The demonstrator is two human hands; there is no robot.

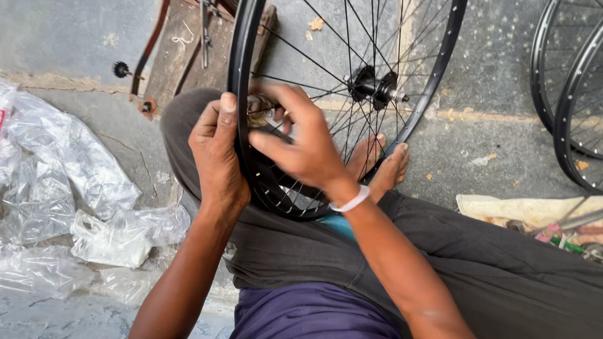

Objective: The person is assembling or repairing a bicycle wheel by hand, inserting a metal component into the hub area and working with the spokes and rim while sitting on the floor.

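Note:
A black spoked bicycle wheel [440,69] stands upright between my knees, its hub [374,86] at the upper middle. My left hand [217,154] grips the rim on its left side, thumb pointing up along the rim. My right hand [301,141] reaches in through the spokes and pinches a small metal piece [259,107] against the inside of the rim, right beside the left thumb. A white band circles my right wrist. My bare feet [383,163] show behind the spokes, under the wheel's lower part.
Crumpled clear plastic bags [69,188] lie on the concrete floor at left. A wooden board with metal rods [188,50] is at the top left. More black rims [568,94] stand at the right edge. A cloth with small tools [540,220] lies at right.

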